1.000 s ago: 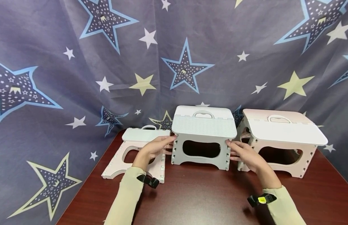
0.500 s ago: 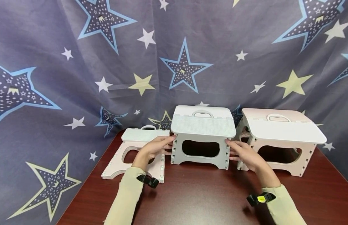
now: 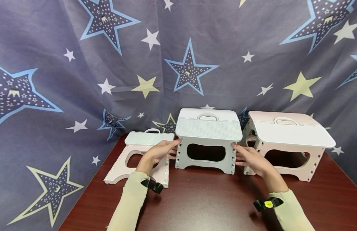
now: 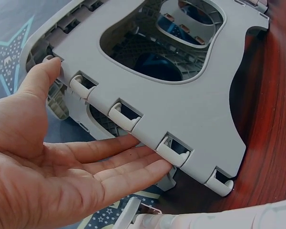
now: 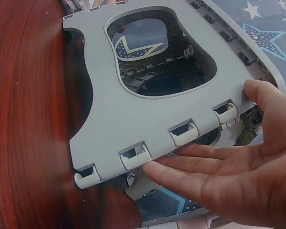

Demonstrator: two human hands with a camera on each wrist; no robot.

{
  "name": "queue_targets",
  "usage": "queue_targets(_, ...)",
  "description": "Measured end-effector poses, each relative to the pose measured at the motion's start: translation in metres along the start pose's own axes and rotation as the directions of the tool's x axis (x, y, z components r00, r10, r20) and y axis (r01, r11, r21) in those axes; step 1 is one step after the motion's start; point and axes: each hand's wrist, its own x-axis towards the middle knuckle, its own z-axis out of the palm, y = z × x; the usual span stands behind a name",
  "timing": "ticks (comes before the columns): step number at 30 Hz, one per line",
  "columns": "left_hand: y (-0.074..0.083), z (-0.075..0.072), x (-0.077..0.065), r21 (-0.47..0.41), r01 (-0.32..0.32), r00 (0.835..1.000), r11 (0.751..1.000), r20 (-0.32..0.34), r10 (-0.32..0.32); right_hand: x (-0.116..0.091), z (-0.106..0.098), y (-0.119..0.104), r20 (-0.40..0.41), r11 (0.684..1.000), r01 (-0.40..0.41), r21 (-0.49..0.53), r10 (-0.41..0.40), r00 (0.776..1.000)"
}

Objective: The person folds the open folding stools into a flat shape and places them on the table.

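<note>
A grey folding step stool [image 3: 208, 130] with a white rear half and a carry handle stands upright on the table, its legs unfolded. My left hand [image 3: 159, 150] is at its left side. In the left wrist view the thumb rests on the upper front corner of the front panel [image 4: 186, 93], while the straight fingers [image 4: 128, 176] touch the hinged side edge. On the opposite side, my right hand [image 3: 251, 158] mirrors this. Its thumb touches the panel's corner and its extended fingers [image 5: 181, 179] lie along the edge. Neither palm meets the stool.
To the left, a pink and pale stool [image 3: 149, 138] looks folded flat, partly behind my left hand. A larger pink and white stool [image 3: 294, 134] stands unfolded close on the right. A star-patterned curtain [image 3: 224, 48] hangs behind the dark red table [image 3: 195, 199].
</note>
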Motion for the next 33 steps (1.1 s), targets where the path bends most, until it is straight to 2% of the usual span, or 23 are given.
queue_targets(22,-0.0049,0.0003,0.0022,-0.029,0.022,0.999,0.999,-0.022,-0.023,0.0015,-0.0017,0.004,0.003,0.999,-0.034,-0.027,0.034,0.999)
queue_targets(33,-0.0031,0.0012,0.0006,-0.015,0.008,0.999,1.0,-0.037,-0.008,0.003,-0.0019,0.005,-0.001,1.0,-0.017,-0.02,0.017,1.0)
